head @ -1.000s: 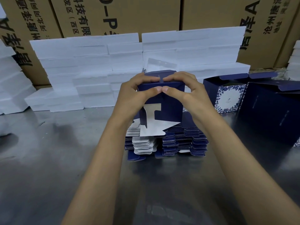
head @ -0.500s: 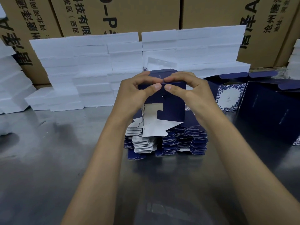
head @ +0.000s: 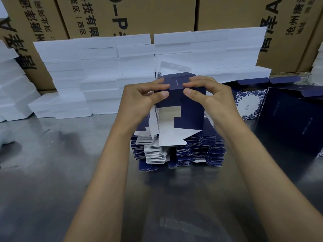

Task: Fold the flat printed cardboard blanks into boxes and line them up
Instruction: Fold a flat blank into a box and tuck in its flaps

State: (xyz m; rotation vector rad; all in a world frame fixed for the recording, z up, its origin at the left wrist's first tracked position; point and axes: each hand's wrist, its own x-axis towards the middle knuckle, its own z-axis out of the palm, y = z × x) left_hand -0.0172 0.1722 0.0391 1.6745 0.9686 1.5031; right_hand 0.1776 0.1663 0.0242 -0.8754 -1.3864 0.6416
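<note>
I hold a half-formed navy blue box [head: 189, 109] above a stack of flat navy-and-white blanks [head: 180, 152] on the steel table. My left hand [head: 139, 100] grips its left upper edge, thumb in front and fingers on top. My right hand [head: 212, 96] grips the right upper edge the same way. The box's near end is open, with white inner flaps hanging down. Two folded navy boxes, one with a floral panel [head: 250, 103] and one larger [head: 293, 116], stand at the right with lids up.
White foam slabs [head: 97, 75] are stacked in a wall behind the work and at the far left [head: 12, 91]. Large brown cartons [head: 132, 14] stand behind them. Bare reflective steel table [head: 52, 172] lies near me.
My thumbs have moved apart from touching at the box's front edge. The box has opened up, and its white inner flaps show more at the near end.
</note>
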